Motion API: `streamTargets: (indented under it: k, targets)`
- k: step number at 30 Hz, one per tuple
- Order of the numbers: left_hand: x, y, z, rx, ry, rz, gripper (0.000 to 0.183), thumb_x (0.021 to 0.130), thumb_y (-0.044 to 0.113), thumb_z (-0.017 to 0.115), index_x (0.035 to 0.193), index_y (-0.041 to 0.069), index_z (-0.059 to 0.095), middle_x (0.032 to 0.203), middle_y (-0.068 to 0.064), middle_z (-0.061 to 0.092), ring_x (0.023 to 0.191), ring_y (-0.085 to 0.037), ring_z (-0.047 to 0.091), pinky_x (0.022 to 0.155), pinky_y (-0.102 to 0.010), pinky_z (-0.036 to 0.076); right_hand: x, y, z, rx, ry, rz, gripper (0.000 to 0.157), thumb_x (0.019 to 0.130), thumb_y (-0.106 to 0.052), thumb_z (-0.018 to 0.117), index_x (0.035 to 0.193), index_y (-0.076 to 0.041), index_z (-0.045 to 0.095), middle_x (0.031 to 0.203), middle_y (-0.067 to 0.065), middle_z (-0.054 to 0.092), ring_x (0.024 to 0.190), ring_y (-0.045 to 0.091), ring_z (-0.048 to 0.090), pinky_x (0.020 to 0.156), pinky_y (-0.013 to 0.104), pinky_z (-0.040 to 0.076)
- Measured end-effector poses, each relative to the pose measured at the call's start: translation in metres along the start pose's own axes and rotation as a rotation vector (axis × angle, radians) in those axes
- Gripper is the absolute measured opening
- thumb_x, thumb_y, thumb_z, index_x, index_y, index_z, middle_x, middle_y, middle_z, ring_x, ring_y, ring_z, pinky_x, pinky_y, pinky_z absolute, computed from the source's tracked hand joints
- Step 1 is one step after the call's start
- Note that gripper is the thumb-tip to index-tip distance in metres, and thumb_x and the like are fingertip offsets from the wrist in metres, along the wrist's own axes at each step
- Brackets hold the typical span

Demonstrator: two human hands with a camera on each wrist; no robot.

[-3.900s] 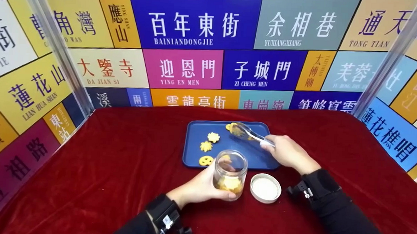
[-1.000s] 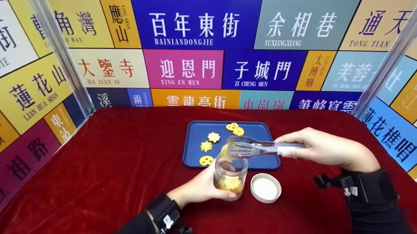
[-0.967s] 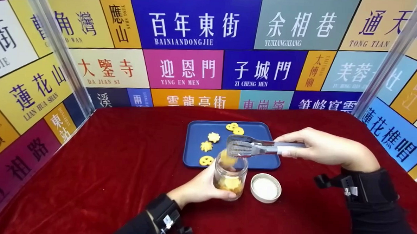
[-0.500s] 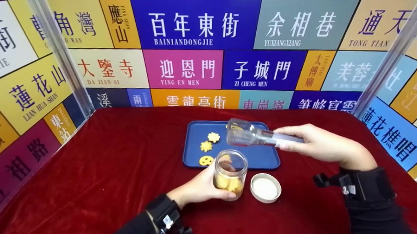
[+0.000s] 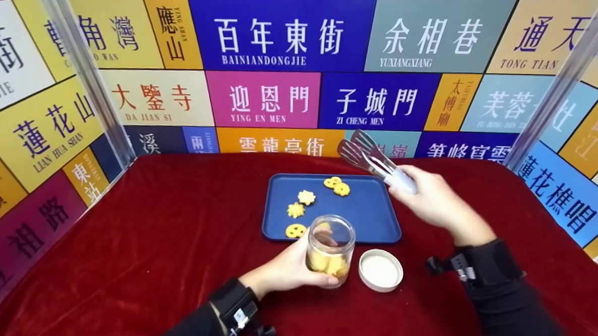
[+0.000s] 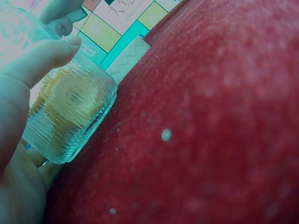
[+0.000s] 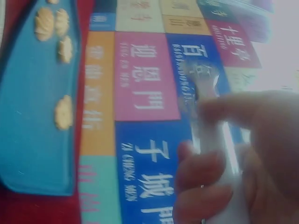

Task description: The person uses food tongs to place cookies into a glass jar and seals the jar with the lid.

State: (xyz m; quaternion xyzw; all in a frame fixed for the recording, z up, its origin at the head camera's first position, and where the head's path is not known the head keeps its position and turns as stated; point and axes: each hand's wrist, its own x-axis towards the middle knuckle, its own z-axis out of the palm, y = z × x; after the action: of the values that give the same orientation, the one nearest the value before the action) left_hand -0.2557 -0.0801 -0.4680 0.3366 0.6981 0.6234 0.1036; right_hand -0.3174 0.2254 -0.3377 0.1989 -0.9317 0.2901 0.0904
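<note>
My left hand (image 5: 289, 271) grips a clear glass jar (image 5: 330, 252) from its left side, thumb across the front. Yellow cookies (image 6: 70, 95) fill the jar's lower part, and its mouth is uncovered. Raised over the far right of the blue tray (image 5: 362, 219), my right hand (image 5: 431, 199) holds metal tongs (image 5: 373, 153) by their pale handle. The tongs' slotted heads are spread a little apart with nothing between them. Several yellow cookies lie on the tray, among them a star-shaped cookie (image 5: 295, 210) and a pretzel-shaped cookie (image 5: 295, 231) by the near edge.
A round whitish lid (image 5: 381, 270) lies to the right of the jar, its hollow side up. Red velvet cloth (image 5: 174, 243) covers the table. Behind it stands a wall of coloured sign panels (image 5: 279, 31), with clear posts at both corners.
The tongs let a cookie drop into the jar, where the pile is now higher. My right hand then lifted the tongs up and away beyond the tray. The left hand has stayed put.
</note>
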Motion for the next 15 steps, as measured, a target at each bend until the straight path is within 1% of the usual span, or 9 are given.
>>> streamTargets:
  k: [2,4,8,12,15]
  targets:
    - [0.0,0.0,0.0,0.002,-0.001,0.004,0.089,0.082,0.011,0.092,0.153,0.013,0.037,0.136,-0.006,0.066,0.125,-0.02,0.065,0.113,-0.038,0.048,0.004,0.004,0.011,-0.008,-0.014,0.026,0.051,0.105,-0.024,0.068,0.146,0.004,0.056,0.118,0.026,0.068,0.098,0.035,0.064,0.085,0.05,0.053]
    - [0.0,-0.001,0.0,0.0,-0.003,0.005,0.091,0.082,0.011,0.091,0.154,0.012,0.036,0.135,-0.006,0.066,0.124,-0.02,0.065,0.114,-0.038,0.048,0.008,0.01,0.021,-0.027,-0.042,0.047,0.052,0.105,-0.024,0.068,0.145,0.007,0.055,0.119,0.027,0.068,0.099,0.037,0.065,0.086,0.053,0.054]
    - [0.0,0.0,0.001,0.003,-0.002,0.008,0.094,0.082,0.011,0.092,0.156,0.011,0.034,0.135,-0.005,0.067,0.124,-0.02,0.065,0.114,-0.038,0.048,0.017,0.026,0.038,-0.073,-0.131,0.086,0.05,0.104,-0.026,0.068,0.138,0.01,0.058,0.115,0.026,0.068,0.099,0.037,0.064,0.088,0.054,0.054]
    - [-0.001,0.001,0.0,0.004,0.0,0.009,0.096,0.082,0.011,0.092,0.157,0.008,0.033,0.135,-0.005,0.066,0.124,-0.02,0.065,0.114,-0.038,0.048,0.028,0.037,0.047,-0.099,-0.217,0.106,0.047,0.104,-0.026,0.068,0.132,0.011,0.06,0.11,0.024,0.067,0.096,0.036,0.062,0.088,0.051,0.052]
    - [-0.001,0.002,-0.002,0.001,0.0,0.002,0.095,0.082,0.011,0.092,0.157,0.009,0.033,0.135,-0.005,0.066,0.124,-0.02,0.065,0.114,-0.038,0.048,0.035,0.041,0.05,-0.093,-0.261,0.114,0.047,0.104,-0.025,0.068,0.132,0.013,0.06,0.109,0.025,0.066,0.096,0.037,0.061,0.087,0.05,0.052]
